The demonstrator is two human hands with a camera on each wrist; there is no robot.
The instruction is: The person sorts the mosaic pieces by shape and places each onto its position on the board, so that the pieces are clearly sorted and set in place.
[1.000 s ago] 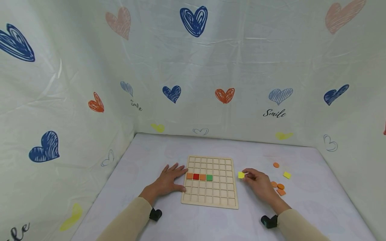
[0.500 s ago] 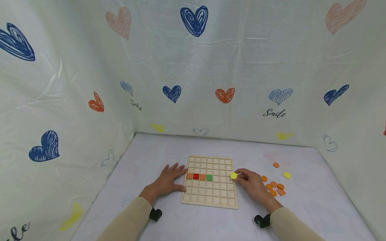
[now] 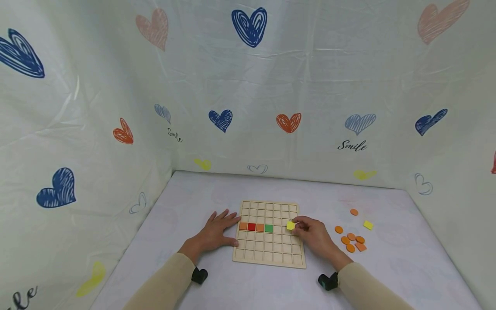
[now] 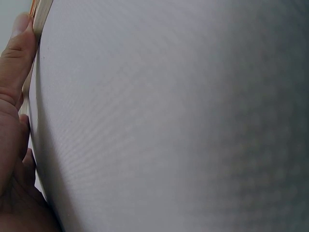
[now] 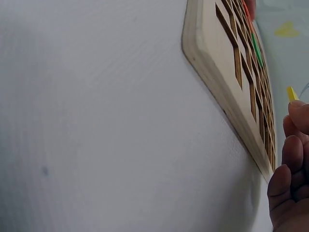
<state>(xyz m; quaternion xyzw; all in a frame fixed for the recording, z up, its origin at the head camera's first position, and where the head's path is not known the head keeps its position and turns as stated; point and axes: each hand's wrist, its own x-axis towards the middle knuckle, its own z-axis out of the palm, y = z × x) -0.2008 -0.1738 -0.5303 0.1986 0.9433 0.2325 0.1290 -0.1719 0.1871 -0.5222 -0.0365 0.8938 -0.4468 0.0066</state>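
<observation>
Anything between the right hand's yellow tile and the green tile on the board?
Nothing visible: the right hand pinches the yellow tile over the board; only bare cells separate it from the green tile.

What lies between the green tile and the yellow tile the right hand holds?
Between the green tile and held yellow tile, the head view shows only unfilled cells of the wooden grid board.

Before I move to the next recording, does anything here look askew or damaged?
Nothing stands out. Four tiles sit in one row of the wooden board with no damage visible; the right hand pinches a yellow tile over it; loose pieces lie scattered on the table to its right.
</observation>
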